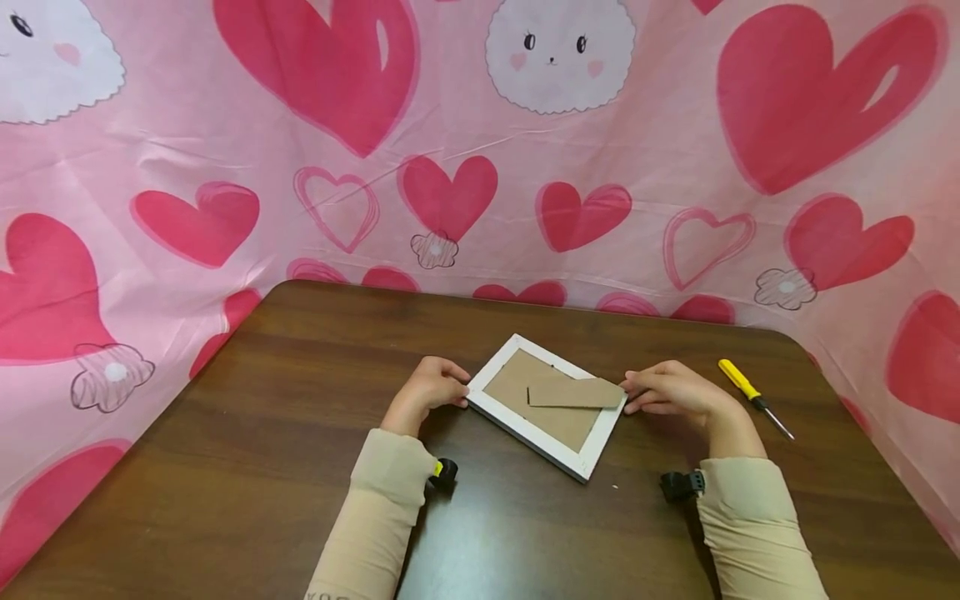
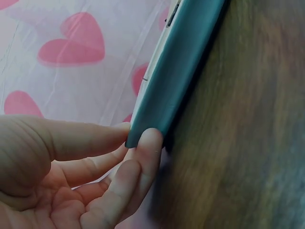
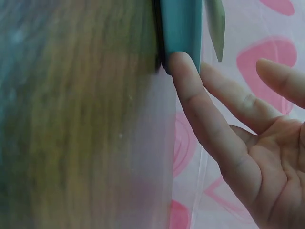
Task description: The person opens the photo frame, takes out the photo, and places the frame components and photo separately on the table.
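Note:
A picture frame lies back side up on the dark wooden table, its white border around a brown backing board. A brown stand flap sticks out from the backing toward the right corner. My left hand pinches the left corner, thumb at the top edge and fingers against the side. In the left wrist view the frame's side looks teal. At the opposite corner, my right hand touches the frame with extended fingertips, its thumb held apart.
A screwdriver with a yellow handle lies right of my right hand, its shaft pointing toward the near right. Behind the table hangs a pink cloth printed with hearts. A tiny white speck sits near the frame's front corner.

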The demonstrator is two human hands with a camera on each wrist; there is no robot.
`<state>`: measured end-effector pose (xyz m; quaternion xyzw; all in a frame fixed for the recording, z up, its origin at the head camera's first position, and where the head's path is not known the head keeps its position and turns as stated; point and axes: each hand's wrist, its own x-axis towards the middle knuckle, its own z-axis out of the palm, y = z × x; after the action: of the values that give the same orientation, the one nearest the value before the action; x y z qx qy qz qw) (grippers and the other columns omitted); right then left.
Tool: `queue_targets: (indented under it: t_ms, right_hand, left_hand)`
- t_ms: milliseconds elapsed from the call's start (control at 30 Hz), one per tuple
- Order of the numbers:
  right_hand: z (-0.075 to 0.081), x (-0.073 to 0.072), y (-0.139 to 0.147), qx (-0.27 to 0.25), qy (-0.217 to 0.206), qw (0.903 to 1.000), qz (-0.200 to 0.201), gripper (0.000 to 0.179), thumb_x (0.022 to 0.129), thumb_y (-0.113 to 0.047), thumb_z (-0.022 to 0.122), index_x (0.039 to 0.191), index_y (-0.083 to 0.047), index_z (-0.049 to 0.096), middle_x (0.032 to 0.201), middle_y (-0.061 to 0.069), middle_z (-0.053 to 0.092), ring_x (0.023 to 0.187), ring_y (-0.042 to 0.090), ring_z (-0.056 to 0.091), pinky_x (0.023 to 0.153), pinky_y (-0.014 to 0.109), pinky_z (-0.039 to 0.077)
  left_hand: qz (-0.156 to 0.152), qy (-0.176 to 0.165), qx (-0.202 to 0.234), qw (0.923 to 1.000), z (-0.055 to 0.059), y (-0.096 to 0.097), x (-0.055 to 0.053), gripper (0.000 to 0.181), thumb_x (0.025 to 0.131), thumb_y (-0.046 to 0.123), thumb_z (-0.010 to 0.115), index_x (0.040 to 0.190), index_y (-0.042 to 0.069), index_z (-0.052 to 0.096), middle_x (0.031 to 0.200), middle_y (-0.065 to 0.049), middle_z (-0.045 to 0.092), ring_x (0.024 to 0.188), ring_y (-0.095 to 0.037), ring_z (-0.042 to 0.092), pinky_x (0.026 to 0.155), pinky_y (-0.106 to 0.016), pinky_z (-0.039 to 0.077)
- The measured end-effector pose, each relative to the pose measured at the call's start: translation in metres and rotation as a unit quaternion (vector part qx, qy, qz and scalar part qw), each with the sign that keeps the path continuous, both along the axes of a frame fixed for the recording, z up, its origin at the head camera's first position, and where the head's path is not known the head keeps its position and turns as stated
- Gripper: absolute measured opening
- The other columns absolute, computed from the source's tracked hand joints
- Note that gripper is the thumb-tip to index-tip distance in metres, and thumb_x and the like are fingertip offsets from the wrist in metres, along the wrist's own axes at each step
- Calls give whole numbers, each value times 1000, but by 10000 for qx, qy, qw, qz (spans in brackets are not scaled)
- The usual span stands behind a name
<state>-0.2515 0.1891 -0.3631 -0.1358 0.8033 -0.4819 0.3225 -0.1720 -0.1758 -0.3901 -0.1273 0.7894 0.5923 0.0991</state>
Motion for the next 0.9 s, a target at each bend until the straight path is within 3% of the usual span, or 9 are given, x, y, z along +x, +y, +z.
queue_targets:
  t_ms: [200,600,900]
  right_hand:
    - [2,1,-6,84,-1,9994,331,47,104,-28,50,119,15,62,98,6,74,89,17,74,88,29,58]
    - [3,7,-9,211,20,9962,839,44,103,-27,50,112,15,64,89,13,74,83,18,73,81,27,58]
    - [6,13,-18,171,-128,9948,998,44,103,-26,51,117,14,62,85,13,72,81,21,73,83,31,59]
  left_hand:
    - [372,86,-106,9992,-2,-6,0,20,88,-7,65,107,-12,66,86,-12,59,57,-11,63,69,-28,59]
    - [712,213,-502,9960,0,-3,-2,9,87,-6,68,94,-10,71,83,-12,61,54,-10,64,64,-24,58]
    - [823,663,-1411,9843,-3,1,-7,9,89,3,71,95,-2,74,82,-14,72,63,-16,70,66,-28,54]
